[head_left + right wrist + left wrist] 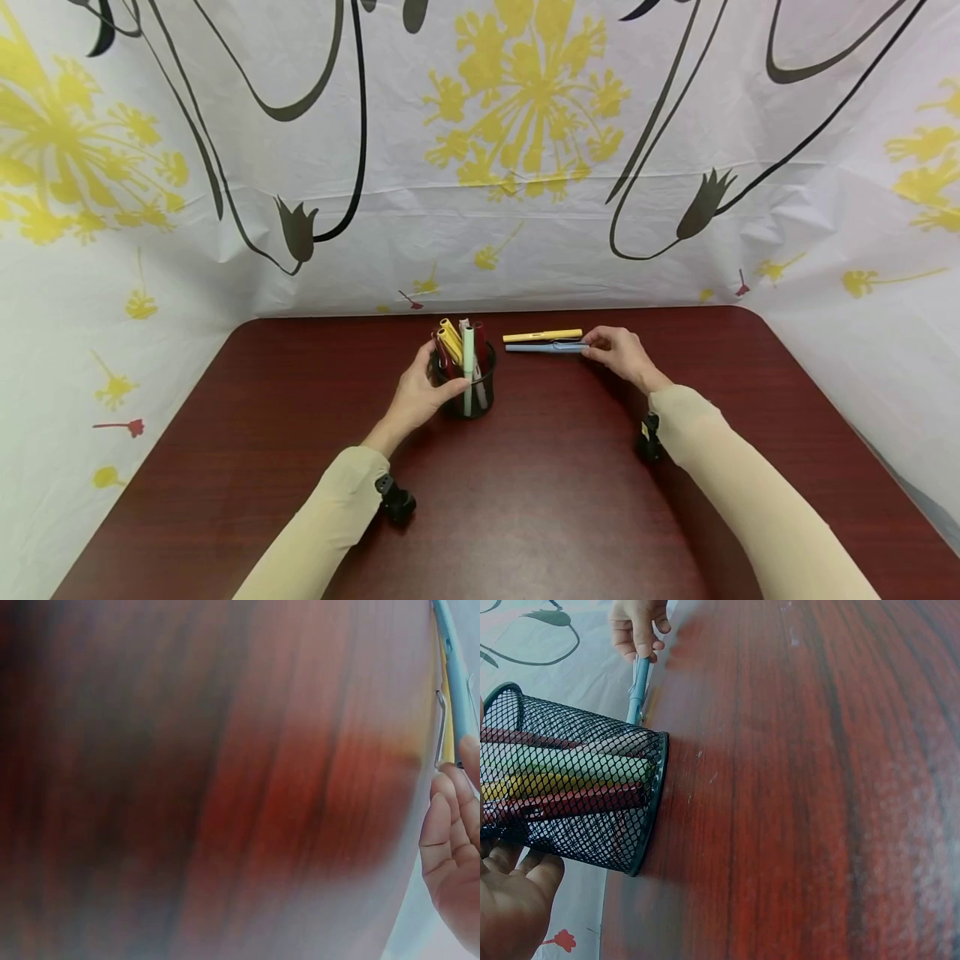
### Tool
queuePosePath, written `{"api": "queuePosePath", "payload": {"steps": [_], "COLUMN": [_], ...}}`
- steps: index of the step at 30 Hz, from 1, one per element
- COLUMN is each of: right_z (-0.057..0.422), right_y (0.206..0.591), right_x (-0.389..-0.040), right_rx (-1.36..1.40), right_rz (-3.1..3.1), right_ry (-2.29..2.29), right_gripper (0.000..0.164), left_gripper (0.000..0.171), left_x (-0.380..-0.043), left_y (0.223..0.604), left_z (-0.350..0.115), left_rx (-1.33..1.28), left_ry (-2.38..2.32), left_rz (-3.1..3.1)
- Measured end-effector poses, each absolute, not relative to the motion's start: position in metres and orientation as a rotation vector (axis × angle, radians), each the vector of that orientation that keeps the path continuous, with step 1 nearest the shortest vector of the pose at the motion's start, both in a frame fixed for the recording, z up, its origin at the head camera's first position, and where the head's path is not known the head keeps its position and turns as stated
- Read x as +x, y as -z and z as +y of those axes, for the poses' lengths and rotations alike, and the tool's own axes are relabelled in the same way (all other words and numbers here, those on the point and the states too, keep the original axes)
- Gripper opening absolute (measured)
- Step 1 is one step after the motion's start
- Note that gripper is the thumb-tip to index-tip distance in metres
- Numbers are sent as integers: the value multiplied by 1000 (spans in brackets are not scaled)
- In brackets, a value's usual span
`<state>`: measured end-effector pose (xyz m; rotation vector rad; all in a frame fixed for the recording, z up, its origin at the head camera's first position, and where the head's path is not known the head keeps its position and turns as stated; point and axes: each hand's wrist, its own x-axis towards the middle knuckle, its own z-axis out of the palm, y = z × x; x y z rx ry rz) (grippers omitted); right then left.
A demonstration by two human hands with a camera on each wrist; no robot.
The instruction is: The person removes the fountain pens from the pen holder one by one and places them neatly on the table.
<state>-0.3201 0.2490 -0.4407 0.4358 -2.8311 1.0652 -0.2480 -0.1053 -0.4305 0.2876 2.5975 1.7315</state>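
My left hand (420, 392) holds a black mesh pen cup (489, 387), thumb on its near side and fingers round the back. The cup stands upright on the table, with a light green pen (468, 354), yellow pens (450, 340) and dark red ones inside. To its right my right hand (621, 354) pinches the right end of a light blue pen (534, 348). In the left wrist view this blue pen (637, 694) shows beyond the cup. Just behind it lies a yellow pen (540, 337), its clip visible in the right wrist view.
The dark red wooden table (525, 500) spreads toward me from the cup and pens. Along its back edge hangs a white sheet (375, 208) printed with yellow flowers and grey stems. Both wrists wear a small black camera, such as the left one (396, 500).
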Motion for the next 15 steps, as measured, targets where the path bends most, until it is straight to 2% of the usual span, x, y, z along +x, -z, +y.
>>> {"api": "queuePosePath", "payload": {"steps": [15], "right_z": [244], "right_y": [444], "right_x": [-328], "right_rx": [386], "right_rz": [-2903], "right_ry": [-1020], "right_gripper": [13], "left_gripper": [89], "left_x": [-249], "left_y": [431], "left_z": [-106], "left_rx": [294], "left_ry": [-1702], "left_rz": [2617]}}
